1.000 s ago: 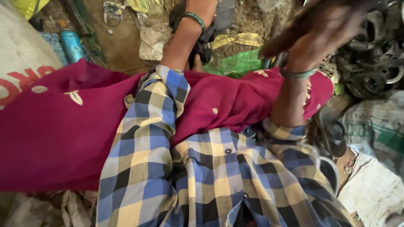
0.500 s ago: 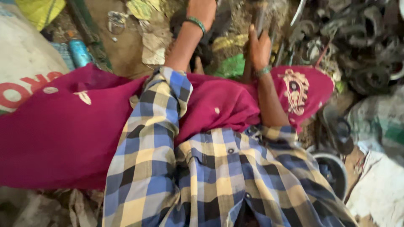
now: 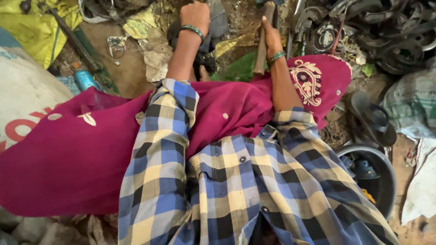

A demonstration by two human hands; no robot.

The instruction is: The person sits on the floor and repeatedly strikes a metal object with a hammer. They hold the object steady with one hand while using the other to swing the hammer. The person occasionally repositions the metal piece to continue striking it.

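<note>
A wooden hammer handle (image 3: 261, 50) is gripped in the closed right hand (image 3: 271, 38) – the left hand (image 3: 195, 16) is pressed, fingers hidden, on a dark workpiece (image 3: 206, 45) – so striking seems in hand, a steadied aim needed.

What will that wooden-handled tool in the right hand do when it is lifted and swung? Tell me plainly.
The wooden handle looks straight and stiff, so it likely will not flex. The right hand grips it high, near the top; the head end is barely in view, so top-heaviness is only a guess. The bare, worn wood probably is not slippery.
</note>
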